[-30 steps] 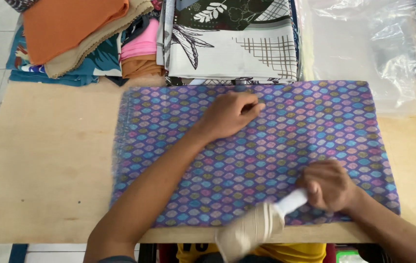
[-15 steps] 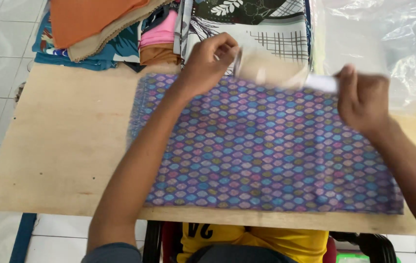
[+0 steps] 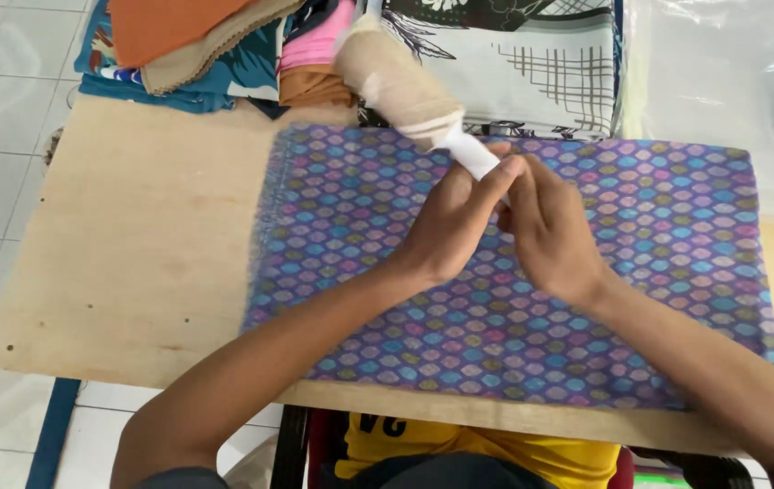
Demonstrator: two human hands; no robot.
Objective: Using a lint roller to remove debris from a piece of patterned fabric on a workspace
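Wooden table [image 3: 133, 235] bearing a folded purple patterned cloth [image 3: 640, 263], spread flat, with stacked fabrics [image 3: 224, 45] and clear plastic bags [image 3: 722, 81] behind. Above the cloth's far edge, the left hand [image 3: 450, 222] and right hand [image 3: 550, 226] meet, both closed on the white handle of a lint roller [image 3: 396, 81]. The roller is lifted clear, so no rolling is under way; how much cloth is cleaned cannot be told.

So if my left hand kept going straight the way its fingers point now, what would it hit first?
The left hand points up and right at the white handle of the lint roller, which it already touches, so that comes first.
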